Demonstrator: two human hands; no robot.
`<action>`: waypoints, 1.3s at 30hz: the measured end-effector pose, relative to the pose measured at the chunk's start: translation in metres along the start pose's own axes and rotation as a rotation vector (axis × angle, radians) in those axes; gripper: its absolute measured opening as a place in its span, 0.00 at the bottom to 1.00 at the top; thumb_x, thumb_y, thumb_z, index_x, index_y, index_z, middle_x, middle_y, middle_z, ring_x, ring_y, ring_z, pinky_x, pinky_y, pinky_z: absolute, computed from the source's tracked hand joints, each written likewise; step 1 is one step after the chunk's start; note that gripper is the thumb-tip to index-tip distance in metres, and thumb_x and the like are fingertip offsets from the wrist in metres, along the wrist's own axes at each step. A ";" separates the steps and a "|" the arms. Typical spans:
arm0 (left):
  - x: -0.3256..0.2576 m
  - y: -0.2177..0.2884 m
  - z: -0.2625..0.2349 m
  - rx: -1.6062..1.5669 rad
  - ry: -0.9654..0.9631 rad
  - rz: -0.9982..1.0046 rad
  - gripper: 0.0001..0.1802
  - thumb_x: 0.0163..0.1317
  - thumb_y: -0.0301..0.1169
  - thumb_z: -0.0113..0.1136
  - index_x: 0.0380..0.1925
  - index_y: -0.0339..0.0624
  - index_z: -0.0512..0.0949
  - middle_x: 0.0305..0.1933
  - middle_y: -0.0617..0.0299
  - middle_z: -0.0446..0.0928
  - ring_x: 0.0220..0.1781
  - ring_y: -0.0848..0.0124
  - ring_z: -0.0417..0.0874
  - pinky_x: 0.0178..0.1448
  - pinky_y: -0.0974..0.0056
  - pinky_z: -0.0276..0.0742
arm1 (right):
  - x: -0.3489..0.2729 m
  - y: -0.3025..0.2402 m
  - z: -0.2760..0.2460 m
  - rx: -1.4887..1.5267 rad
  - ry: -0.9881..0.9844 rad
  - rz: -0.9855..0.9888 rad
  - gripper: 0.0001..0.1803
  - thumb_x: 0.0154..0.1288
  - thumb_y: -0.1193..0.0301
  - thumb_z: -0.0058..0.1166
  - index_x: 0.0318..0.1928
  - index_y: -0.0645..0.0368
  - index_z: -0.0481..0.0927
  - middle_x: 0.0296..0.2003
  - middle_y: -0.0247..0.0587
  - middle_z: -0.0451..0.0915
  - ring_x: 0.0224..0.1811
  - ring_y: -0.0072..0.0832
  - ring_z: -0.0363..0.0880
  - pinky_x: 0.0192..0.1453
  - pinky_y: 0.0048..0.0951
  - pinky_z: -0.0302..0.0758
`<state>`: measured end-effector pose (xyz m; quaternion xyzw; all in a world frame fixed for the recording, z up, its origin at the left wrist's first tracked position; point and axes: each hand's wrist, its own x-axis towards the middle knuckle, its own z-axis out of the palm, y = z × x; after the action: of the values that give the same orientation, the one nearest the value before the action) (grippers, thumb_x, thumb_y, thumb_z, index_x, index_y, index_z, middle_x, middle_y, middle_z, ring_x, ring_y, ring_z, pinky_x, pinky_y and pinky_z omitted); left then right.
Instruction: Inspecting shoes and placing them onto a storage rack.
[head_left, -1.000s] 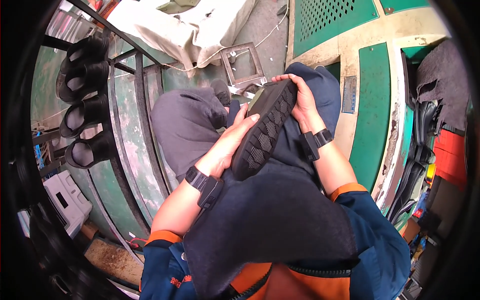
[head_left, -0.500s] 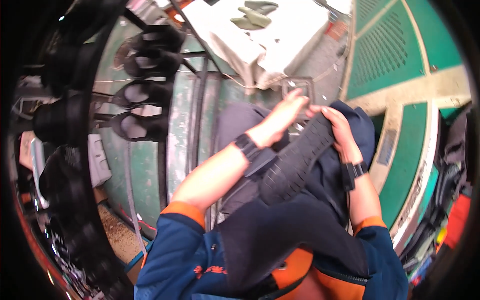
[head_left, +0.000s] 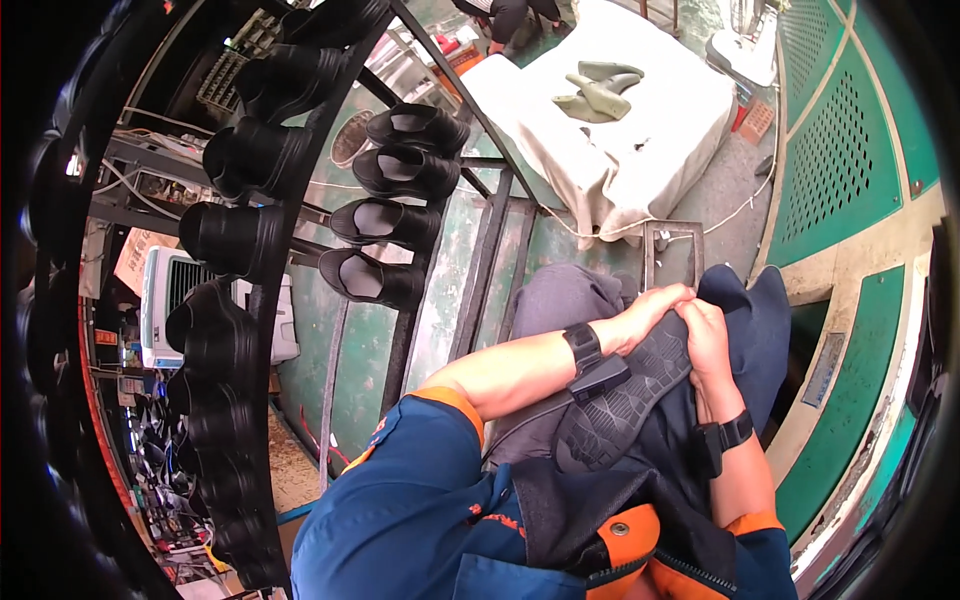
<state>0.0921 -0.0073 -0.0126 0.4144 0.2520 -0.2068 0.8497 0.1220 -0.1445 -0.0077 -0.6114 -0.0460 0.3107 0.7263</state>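
A black shoe (head_left: 625, 405) lies across my lap with its patterned sole facing up, its far end raised between my hands. My right hand (head_left: 706, 342) is closed round that far end, thumb side toward the left hand. My left hand (head_left: 648, 315) is closed at the same end, its fingers bent over the edge and meeting the right hand's fingers. Its fingertips are partly hidden. The shoe's upper faces down and cannot be seen. Dark trousers and a dark cloth (head_left: 745, 315) lie under and beside the shoe.
At my left stands a dark rack (head_left: 290, 215) bearing several black shoes (head_left: 372, 277). Ahead, a white cloth-covered table (head_left: 655, 130) holds several greenish shoe lasts (head_left: 600, 98). Green perforated panels (head_left: 845, 140) rise on the right. A person (head_left: 505, 18) is partly seen at the far edge.
My left hand has come onto the far end of the shoe and met my right hand. The view has shifted, so the rack and table appear farther right and lower.
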 end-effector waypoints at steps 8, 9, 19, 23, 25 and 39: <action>-0.017 0.001 -0.003 0.142 -0.179 0.218 0.18 0.68 0.42 0.53 0.47 0.39 0.80 0.48 0.60 0.81 0.51 0.71 0.79 0.60 0.68 0.70 | -0.018 -0.022 0.018 -0.152 0.034 -0.205 0.09 0.63 0.78 0.50 0.36 0.73 0.80 0.36 0.38 0.83 0.38 0.22 0.79 0.45 0.24 0.72; -0.016 0.003 -0.004 0.197 -0.303 0.368 0.18 0.69 0.41 0.53 0.47 0.39 0.80 0.47 0.60 0.81 0.51 0.71 0.79 0.60 0.68 0.70 | -0.020 -0.024 0.019 -0.184 0.051 -0.186 0.09 0.63 0.78 0.50 0.36 0.73 0.80 0.36 0.38 0.83 0.38 0.22 0.79 0.45 0.24 0.72; -0.093 0.003 -0.019 -0.352 -0.182 -0.276 0.32 0.72 0.56 0.47 0.62 0.42 0.73 0.57 0.60 0.80 0.51 0.69 0.83 0.58 0.62 0.79 | 0.038 -0.041 -0.021 0.215 -0.013 0.002 0.13 0.63 0.70 0.50 0.34 0.68 0.84 0.32 0.47 0.85 0.33 0.31 0.84 0.44 0.27 0.79; -0.114 -0.011 -0.012 -0.534 -0.293 -0.208 0.35 0.67 0.60 0.51 0.56 0.39 0.77 0.55 0.53 0.82 0.50 0.63 0.85 0.57 0.58 0.80 | 0.052 -0.029 -0.025 0.592 0.065 0.042 0.23 0.68 0.59 0.44 0.36 0.69 0.83 0.34 0.50 0.86 0.37 0.35 0.84 0.48 0.34 0.80; -0.115 -0.012 -0.011 -0.540 -0.205 -0.195 0.33 0.68 0.58 0.52 0.56 0.38 0.77 0.54 0.53 0.82 0.50 0.62 0.85 0.57 0.58 0.80 | 0.048 -0.023 -0.020 0.567 0.018 -0.067 0.27 0.69 0.55 0.40 0.37 0.69 0.83 0.37 0.52 0.85 0.39 0.37 0.84 0.50 0.36 0.79; -0.142 -0.043 -0.017 -0.577 -0.210 -0.175 0.31 0.70 0.49 0.49 0.63 0.38 0.71 0.61 0.49 0.77 0.59 0.56 0.81 0.66 0.51 0.75 | 0.035 -0.032 0.024 0.385 0.099 -0.036 0.20 0.68 0.61 0.48 0.39 0.67 0.82 0.34 0.51 0.85 0.40 0.36 0.84 0.50 0.31 0.78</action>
<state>-0.0484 0.0028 0.0381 0.1094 0.2461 -0.2407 0.9325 0.1521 -0.1084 0.0163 -0.4750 0.0390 0.2701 0.8366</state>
